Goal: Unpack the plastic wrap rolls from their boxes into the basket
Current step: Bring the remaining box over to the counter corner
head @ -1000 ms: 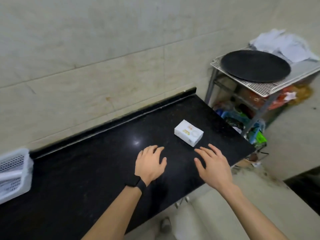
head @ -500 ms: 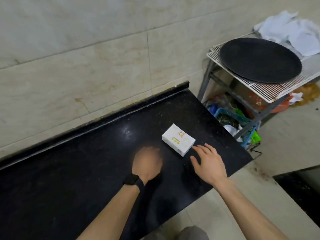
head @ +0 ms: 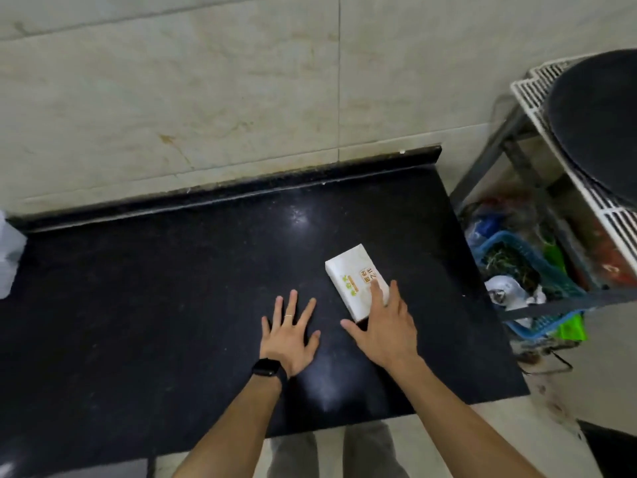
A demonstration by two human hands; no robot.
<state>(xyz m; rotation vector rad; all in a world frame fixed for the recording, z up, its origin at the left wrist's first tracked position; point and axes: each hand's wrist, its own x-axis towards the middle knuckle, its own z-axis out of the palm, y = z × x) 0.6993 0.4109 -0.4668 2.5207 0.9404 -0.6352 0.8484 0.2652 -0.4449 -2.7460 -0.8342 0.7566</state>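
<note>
At the far left edge a pale white object [head: 7, 257] is cut off by the frame; it may be the basket, but I cannot tell. The left hand [head: 289, 336] lies released, fingers spread flat on the black tabletop [head: 172, 305]. Just to its right sits the white box [head: 351, 274], closed and lying flat. The right hand [head: 386, 329] rests straight fingers on the box's near end, not yet grasping it. This looks like the pickup step. Next, the hands likely need to lift the box and open an end flap to draw out the roll.
</note>
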